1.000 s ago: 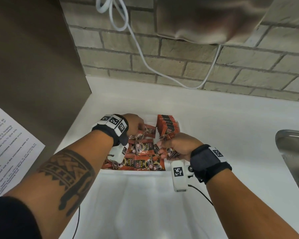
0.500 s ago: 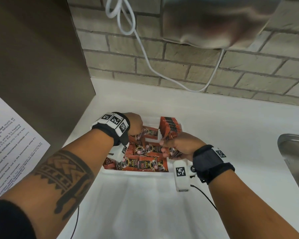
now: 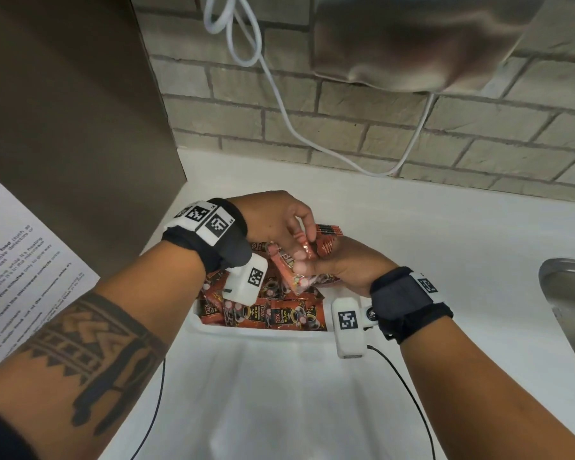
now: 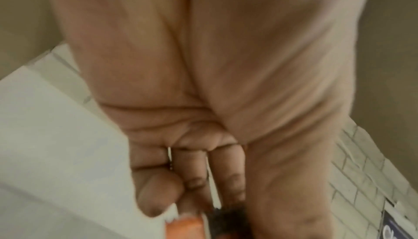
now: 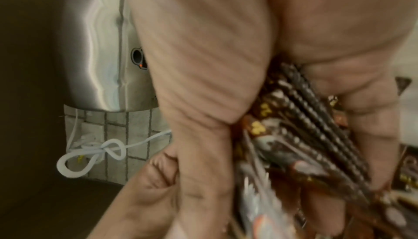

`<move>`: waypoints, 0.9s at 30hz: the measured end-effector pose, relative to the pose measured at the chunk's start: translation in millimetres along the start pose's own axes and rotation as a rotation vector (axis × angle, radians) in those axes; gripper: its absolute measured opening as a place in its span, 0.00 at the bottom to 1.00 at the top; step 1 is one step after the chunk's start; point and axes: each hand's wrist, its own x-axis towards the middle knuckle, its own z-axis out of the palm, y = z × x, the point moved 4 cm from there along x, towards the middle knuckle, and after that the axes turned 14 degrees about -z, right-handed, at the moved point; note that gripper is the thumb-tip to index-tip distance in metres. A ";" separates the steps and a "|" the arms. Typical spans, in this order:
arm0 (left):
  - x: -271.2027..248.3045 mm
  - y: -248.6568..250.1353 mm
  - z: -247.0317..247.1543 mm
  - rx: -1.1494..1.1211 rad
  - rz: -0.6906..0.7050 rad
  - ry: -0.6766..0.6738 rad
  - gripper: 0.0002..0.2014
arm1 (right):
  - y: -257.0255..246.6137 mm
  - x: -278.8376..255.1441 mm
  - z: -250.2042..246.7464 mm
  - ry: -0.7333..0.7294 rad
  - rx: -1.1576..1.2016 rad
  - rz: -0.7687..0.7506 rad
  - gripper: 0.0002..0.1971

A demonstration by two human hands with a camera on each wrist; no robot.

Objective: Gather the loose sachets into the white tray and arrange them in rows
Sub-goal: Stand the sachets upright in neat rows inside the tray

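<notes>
We hold both hands over the far end of the white tray (image 3: 263,330), which sits on a white countertop (image 3: 445,234) against a brick wall (image 3: 379,127). Our right hand (image 3: 349,263) is curled round a stack of sachets (image 3: 326,245), their edges fanned between thumb and fingers in the right wrist view (image 5: 316,144). Our left hand (image 3: 276,220) pinches a single sachet (image 3: 304,250) at its fingertips, right against the stack; the left wrist view is blurred and shows only an orange edge of it (image 4: 183,226) below the curled fingers (image 4: 158,192).

The loose sachets (image 3: 279,313) lie jumbled in the tray beneath our hands, red-orange packets with dark labels, overlapping and pointing different ways. Our wrists and the white camera units strapped to them cover much of the heap, so we cannot tell how the packets lie under them.

A brushed-metal hand dryer (image 3: 412,41) hangs on the wall above, and its white cable (image 3: 279,104) loops down across the bricks. To the left stands a tall brown panel (image 3: 73,127) with a printed notice (image 3: 14,267) on its near face. The rim of a steel sink (image 3: 568,300) shows at the right, well apart from the tray. Thin black wires (image 3: 409,393) trail from the wrist units over the counter.
</notes>
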 end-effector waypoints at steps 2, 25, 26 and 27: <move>0.8 2.3 4.3 -0.067 0.044 0.029 0.18 | -1.5 -1.6 2.7 -0.006 0.071 -0.019 0.22; -13.5 21.2 56.0 0.305 0.401 0.459 0.45 | -14.6 -15.1 3.3 0.218 0.603 0.015 0.12; -13.5 19.3 56.9 0.272 0.405 0.476 0.42 | -15.0 -14.5 3.2 0.235 0.597 0.005 0.13; -13.2 17.6 57.4 0.216 0.401 0.482 0.40 | -14.3 -13.4 2.5 0.251 0.595 -0.005 0.14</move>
